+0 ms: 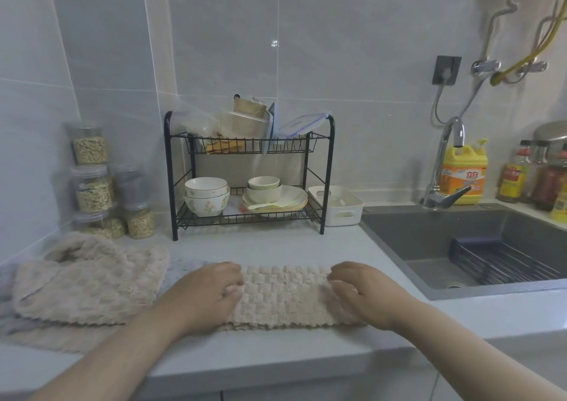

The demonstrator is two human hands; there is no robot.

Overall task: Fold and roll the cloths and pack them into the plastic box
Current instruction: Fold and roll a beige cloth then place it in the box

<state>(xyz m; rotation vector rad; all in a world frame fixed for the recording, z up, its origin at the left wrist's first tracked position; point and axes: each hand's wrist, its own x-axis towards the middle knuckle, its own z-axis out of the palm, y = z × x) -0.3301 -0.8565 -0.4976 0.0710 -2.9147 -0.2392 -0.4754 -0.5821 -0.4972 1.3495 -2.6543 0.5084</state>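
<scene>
Small grey-tiled kitchen, pale surface point(276, 354) running along the front, dark sink point(414, 238) sunk into it on the right with a tap point(445, 161) and a yellow detergent bottle point(463, 173) behind it. At the back there's a black dish rack point(329, 170) with bowls and plates, and the white plastic box point(343, 213) sits right beside its right leg, well behind the work area. The bit that matters: the folded cloth point(285, 296) lies as a beige waffle strip near the front edge, long axis running left to right, with one hand on each end. The left hand point(208, 293) covers the left end and the right hand point(362, 293) the right end, with the fingers point(340, 273) of both curled down and gripping the fabric near its far edge. Neither hand is nearer, it's symmetrical, so my guess is the next fold or roll goes along that long axis from one end. The box lies beyond the cloth and a bit right, so the right hand looks better placed for it. More cloths point(86, 281) sit heaped to the left, near some jars point(92, 189).
</scene>
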